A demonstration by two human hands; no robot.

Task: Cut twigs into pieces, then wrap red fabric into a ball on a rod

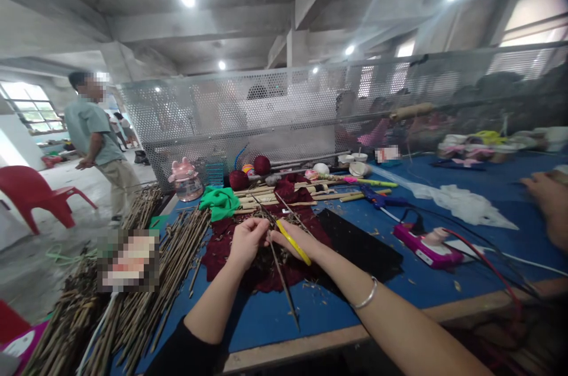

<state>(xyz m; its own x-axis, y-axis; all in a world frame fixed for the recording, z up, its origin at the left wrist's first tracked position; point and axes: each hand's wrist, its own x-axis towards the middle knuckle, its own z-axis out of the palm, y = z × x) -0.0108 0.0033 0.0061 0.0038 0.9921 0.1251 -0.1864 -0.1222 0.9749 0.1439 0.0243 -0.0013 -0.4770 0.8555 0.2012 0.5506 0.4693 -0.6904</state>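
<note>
My left hand (248, 240) is closed in a pinch on a thin brown twig (281, 275), which slants down toward the table's front edge. Close beside it, my right hand (290, 239) is closed around the yellow handle of what look like scissors (296, 245); their blades are hard to make out. My right fingertips also reach the twig. Both hands are above a crumpled dark red cloth (215, 255) scattered with plant bits. Another thin twig (290, 207) lies just past my right hand.
Bundled twigs (173, 263) lie left. A green cloth (220, 203), yarn balls (261, 165), a blue glue gun (377, 197), a purple power strip (426, 246) with cables and a black sheet (361, 246) share the blue table (261, 329). Another person's hand (548, 198) is right; a person (95, 133) stands left.
</note>
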